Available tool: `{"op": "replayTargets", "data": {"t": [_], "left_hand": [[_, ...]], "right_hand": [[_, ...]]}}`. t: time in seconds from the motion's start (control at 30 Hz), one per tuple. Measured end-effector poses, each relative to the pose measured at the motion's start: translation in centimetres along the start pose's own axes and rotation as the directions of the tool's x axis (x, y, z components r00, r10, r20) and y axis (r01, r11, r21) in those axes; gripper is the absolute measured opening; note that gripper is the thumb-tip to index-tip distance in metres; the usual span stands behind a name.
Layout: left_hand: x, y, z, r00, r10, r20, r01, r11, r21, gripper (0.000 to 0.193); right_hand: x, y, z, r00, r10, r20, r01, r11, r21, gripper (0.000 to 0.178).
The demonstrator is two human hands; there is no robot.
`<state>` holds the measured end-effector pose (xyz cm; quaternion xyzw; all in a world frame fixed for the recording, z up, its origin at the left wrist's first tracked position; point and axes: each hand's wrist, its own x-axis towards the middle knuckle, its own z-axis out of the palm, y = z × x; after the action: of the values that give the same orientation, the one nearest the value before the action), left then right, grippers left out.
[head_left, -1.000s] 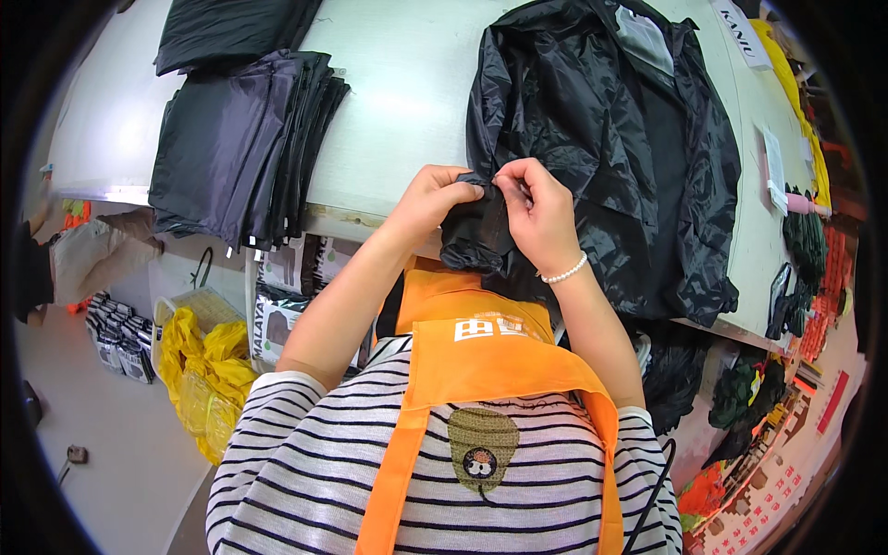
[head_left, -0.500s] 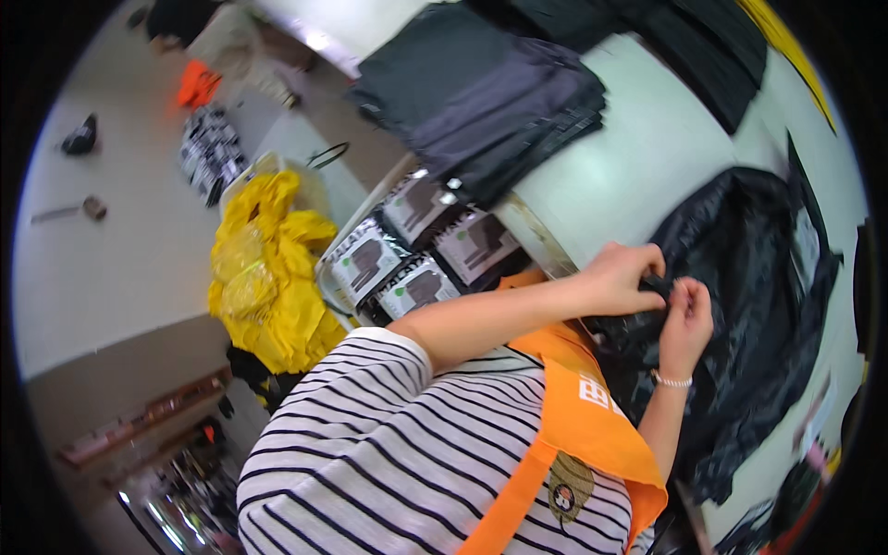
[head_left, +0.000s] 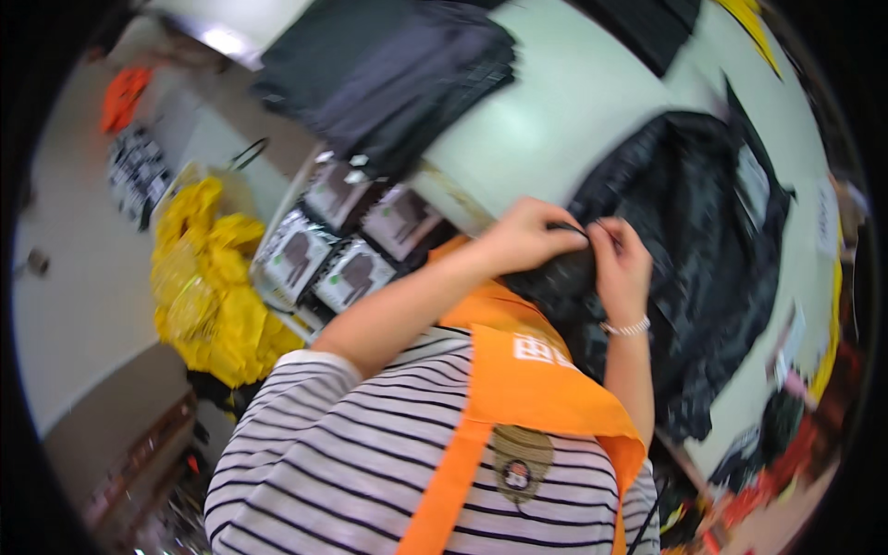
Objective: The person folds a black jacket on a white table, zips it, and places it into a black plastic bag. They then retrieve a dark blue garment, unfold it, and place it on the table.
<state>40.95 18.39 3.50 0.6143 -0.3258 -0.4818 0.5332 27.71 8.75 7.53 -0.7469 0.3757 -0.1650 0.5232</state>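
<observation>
A large piece of crumpled, shiny black cloth (head_left: 703, 231) lies spread on the pale table in front of me, its surface faintly mottled. It looks like a garment, but its folds hide the exact kind. My left hand (head_left: 536, 239) pinches a dark edge of it between thumb and fingers. Close beside, my right hand (head_left: 622, 264), with a beaded bracelet on its wrist, also has its fingertips closed on the same bit of cloth. The two hands nearly meet above the near-left side of the cloth. What exactly sits between the fingertips is too small to make out.
A stack of folded dark clothes (head_left: 379, 83) lies on the table's (head_left: 546, 92) far left. Packaged items with printed white labels (head_left: 361, 273) fill a crate left of my arm. Yellow garments (head_left: 208, 287) are heaped beyond it. More black cloth (head_left: 638, 28) lies at the far edge.
The whole view has shifted, so the table and crate now appear further left and higher. Both hands stay close together, pinching the black cloth, with a dark strip now showing at the left fingers.
</observation>
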Motion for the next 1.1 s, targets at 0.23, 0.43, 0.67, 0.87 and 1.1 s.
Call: {"op": "replayTargets", "data": {"t": [0.23, 0.43, 0.67, 0.87, 1.1], "left_hand": [[0.4, 0.8, -0.2, 0.989, -0.148, 0.019, 0.147, 0.943, -0.299, 0.021], [0.7, 1.5, 0.7, 0.992, -0.107, 0.074, 0.121, 0.969, -0.218, 0.02], [0.8, 1.9, 1.3, 0.992, -0.095, 0.086, 0.113, 0.965, -0.235, 0.02], [0.7, 2.1, 1.4, 0.987, -0.116, 0.111, 0.143, 0.949, -0.28, 0.019], [0.6, 2.3, 1.4, 0.988, -0.118, 0.102, 0.136, 0.972, -0.192, 0.016]], "right_hand": [[-1.3, 0.7, -3.8, 1.0, -0.026, 0.016, 0.027, 0.997, -0.067, 0.016], [-2.2, -0.3, -3.8, 0.995, -0.094, 0.019, 0.095, 0.992, -0.079, 0.016], [-2.0, -0.2, -3.5, 0.978, -0.205, -0.028, 0.199, 0.971, -0.133, 0.016], [-2.2, -0.5, -3.5, 0.982, -0.183, -0.047, 0.173, 0.971, -0.166, 0.014], [-2.2, 0.7, -4.0, 0.997, 0.016, -0.078, -0.007, 0.994, 0.113, 0.016]]}}
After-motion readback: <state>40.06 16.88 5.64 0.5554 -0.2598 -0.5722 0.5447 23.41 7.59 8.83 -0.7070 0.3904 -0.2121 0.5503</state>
